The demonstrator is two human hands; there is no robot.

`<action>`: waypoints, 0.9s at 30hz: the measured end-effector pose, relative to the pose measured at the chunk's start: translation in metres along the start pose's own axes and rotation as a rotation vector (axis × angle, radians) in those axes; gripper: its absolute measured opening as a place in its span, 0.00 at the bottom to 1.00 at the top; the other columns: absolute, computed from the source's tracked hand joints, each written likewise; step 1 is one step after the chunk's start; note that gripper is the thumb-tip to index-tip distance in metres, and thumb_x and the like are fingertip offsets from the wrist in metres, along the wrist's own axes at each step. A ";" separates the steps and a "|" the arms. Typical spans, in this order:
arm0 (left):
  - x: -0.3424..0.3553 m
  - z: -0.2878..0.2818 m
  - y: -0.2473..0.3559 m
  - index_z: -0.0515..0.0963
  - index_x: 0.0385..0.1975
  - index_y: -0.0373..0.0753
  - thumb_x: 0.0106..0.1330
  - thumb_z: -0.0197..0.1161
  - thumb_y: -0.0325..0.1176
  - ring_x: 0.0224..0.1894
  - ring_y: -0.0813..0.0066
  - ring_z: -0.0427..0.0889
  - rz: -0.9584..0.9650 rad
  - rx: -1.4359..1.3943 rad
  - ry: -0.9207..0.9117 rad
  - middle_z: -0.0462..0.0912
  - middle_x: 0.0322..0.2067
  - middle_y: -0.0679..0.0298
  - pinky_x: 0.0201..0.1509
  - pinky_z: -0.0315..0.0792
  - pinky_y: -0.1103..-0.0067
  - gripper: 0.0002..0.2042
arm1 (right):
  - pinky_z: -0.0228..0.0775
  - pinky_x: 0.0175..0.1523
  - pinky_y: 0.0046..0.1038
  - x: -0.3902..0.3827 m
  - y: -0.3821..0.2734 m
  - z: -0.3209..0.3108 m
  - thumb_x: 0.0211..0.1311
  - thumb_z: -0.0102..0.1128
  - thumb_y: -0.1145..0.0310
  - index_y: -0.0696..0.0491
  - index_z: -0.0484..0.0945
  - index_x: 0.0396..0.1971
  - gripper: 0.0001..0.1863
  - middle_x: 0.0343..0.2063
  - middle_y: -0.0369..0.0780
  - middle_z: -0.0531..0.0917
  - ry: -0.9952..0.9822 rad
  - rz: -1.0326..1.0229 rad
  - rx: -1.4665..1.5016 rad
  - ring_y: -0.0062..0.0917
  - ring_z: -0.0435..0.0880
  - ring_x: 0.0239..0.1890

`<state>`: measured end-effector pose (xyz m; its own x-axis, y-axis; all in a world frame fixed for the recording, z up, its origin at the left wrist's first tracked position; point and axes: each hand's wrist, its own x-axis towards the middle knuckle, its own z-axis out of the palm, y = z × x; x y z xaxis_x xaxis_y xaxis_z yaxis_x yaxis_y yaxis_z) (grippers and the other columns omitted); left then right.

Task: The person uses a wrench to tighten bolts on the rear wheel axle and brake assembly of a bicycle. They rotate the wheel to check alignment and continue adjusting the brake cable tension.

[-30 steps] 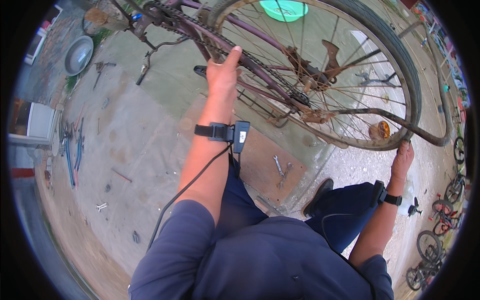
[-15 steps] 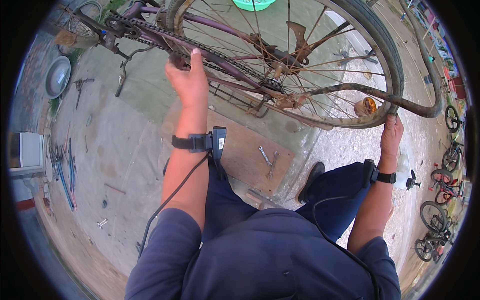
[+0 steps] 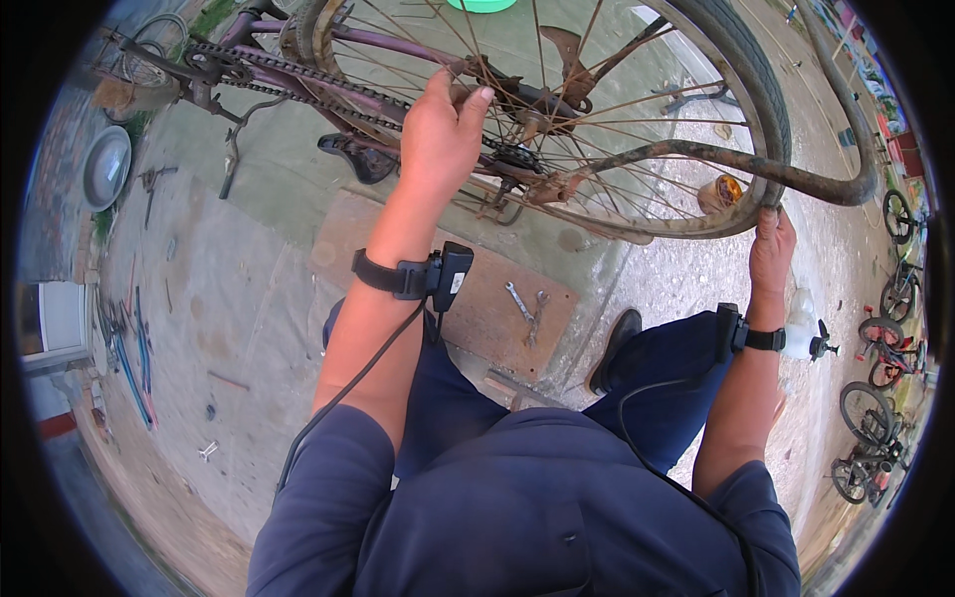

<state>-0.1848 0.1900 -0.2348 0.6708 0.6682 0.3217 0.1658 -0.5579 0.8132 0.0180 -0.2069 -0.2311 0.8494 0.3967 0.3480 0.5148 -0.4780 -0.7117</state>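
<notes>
A rusty bicycle wheel with a dark tyre and thin spokes fills the upper part of the view, mounted in a purple frame. My left hand is over the chain, its thumb and forefinger apart in front of the spokes beside the hub. Its other fingers are partly hidden. At the wheel's lower right, my right hand has its fingers closed on the tyre's edge. A black saddle shows left of my left wrist. The curved rusty tube crosses the wheel's near side.
Two wrenches lie on a brown board between my legs. A round container with orange contents stands beyond the spokes. At left are a metal basin and several blue bars. Small bicycles stand far right.
My left hand has moved right along the chain to the spokes near the hub, uncovering the saddle. The bicycle appears slightly farther left and up. My right hand stays at the tyre.
</notes>
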 end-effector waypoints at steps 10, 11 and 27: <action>0.001 0.013 -0.003 0.70 0.48 0.26 0.70 0.58 0.27 0.35 0.77 0.83 -0.041 -0.267 -0.011 0.84 0.38 0.57 0.37 0.77 0.81 0.13 | 0.65 0.39 0.26 -0.008 0.009 0.011 0.67 0.53 0.40 0.60 0.77 0.37 0.32 0.25 0.36 0.76 0.070 -0.035 0.055 0.20 0.69 0.32; 0.001 0.012 -0.002 0.70 0.49 0.26 0.70 0.58 0.27 0.35 0.77 0.83 -0.040 -0.270 -0.010 0.84 0.37 0.57 0.37 0.78 0.81 0.13 | 0.65 0.39 0.26 -0.008 0.009 0.012 0.67 0.53 0.40 0.60 0.76 0.36 0.32 0.25 0.36 0.75 0.071 -0.051 0.039 0.20 0.69 0.31; 0.004 0.013 -0.002 0.70 0.49 0.26 0.70 0.58 0.26 0.34 0.78 0.83 -0.038 -0.241 -0.010 0.84 0.37 0.56 0.36 0.78 0.82 0.13 | 0.65 0.38 0.25 -0.013 -0.005 0.017 0.70 0.50 0.42 0.59 0.77 0.36 0.29 0.24 0.35 0.75 0.089 -0.075 0.051 0.20 0.69 0.30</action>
<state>-0.1728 0.1868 -0.2414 0.6745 0.6811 0.2847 0.0149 -0.3982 0.9172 0.0028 -0.1965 -0.2423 0.8170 0.3577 0.4523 0.5724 -0.4086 -0.7109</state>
